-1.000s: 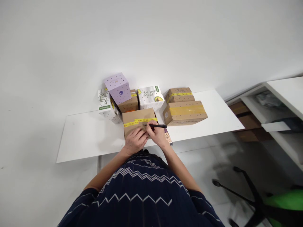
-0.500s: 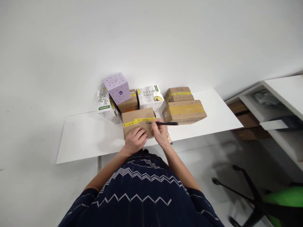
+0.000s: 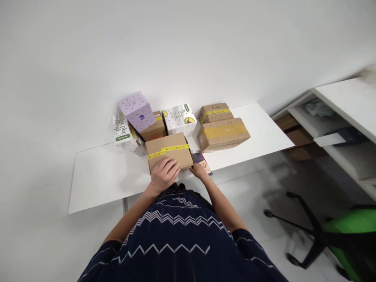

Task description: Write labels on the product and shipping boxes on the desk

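A cardboard box (image 3: 169,147) with yellow printed tape across its top lies in front of me at the table's near edge. My left hand (image 3: 165,174) rests on its near left part, fingers laid over the top face. My right hand (image 3: 199,170) is low at the box's near right corner. Its fingertips are mostly hidden by the box, so I cannot see what they hold. A dark booklet or card (image 3: 205,161) with a pictured figure lies beside that hand, partly covered. No pen shows in view.
White Su-per Meal boxes (image 3: 179,119), a tilted lilac box (image 3: 138,111) and another carton (image 3: 155,127) stand behind. Two taped cartons (image 3: 225,135) sit to the right on the white table (image 3: 96,172). A shelf unit (image 3: 340,90) and green chair (image 3: 352,225) are at right.
My right hand has moved from the top of the box down to its near right corner. The black pen it held is out of sight. My left hand stays on the box.
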`<state>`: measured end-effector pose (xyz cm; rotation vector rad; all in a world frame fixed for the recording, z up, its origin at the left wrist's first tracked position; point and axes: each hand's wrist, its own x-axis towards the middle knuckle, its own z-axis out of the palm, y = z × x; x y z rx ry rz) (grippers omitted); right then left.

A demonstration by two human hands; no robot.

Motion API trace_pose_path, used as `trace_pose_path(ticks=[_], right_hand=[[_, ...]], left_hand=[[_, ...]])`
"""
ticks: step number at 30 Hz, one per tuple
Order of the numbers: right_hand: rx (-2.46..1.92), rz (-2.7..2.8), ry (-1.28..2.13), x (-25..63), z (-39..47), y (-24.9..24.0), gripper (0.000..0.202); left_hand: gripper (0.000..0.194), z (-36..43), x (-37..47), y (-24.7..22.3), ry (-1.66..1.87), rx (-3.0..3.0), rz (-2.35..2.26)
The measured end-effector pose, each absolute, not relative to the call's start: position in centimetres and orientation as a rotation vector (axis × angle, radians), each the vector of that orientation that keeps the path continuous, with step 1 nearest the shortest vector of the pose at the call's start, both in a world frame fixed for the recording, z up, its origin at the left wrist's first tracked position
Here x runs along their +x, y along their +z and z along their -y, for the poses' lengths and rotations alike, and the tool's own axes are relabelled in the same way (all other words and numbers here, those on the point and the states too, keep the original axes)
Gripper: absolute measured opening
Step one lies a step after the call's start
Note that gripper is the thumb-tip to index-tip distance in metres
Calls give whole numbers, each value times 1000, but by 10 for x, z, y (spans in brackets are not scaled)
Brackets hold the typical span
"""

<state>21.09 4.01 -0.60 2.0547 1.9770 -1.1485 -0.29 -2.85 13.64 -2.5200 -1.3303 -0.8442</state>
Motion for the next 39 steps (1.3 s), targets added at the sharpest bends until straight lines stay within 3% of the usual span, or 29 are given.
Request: trace_pose_path(ticks=[7, 10, 13, 15, 22, 24, 27, 29, 31, 35, 39], right_hand=[[2093, -1959, -1166, 213, -34, -23, 35], [2314, -1908, -923, 228, -26, -23, 39], [2486, -1830, -609, 235, -18, -24, 61], [2459, -1823, -593, 236, -16, -27, 75], [2548, -1869, -767, 236, -15, -28, 71], [2717, -1733, -1076, 241, -11, -22, 69], [2890, -1275, -2069, 252, 4, -4, 63], [2730, -879, -2828, 259, 17, 16, 57], [2395, -608, -3378, 263, 30, 44, 49], [1761, -494, -3868, 259, 44, 112, 50], [1299, -529, -3897, 236, 47, 161, 59]], left_hand=[[22, 29, -1, 140, -823, -2466, 1311], [21, 28, -1, 140, -820, -2459, 1286], [22, 28, -1, 140, -835, -2460, 1281], [23, 28, -1, 139, -840, -2460, 1282], [21, 27, -1, 139, -820, -2453, 1264], [21, 28, -1, 140, -824, -2446, 1260], [21, 28, -1, 139, -818, -2449, 1270], [22, 28, -1, 139, -804, -2466, 1272], [22, 28, -1, 138, -803, -2482, 1270], [22, 27, -1, 137, -841, -2482, 1270], [24, 28, -1, 137, -837, -2485, 1295]])
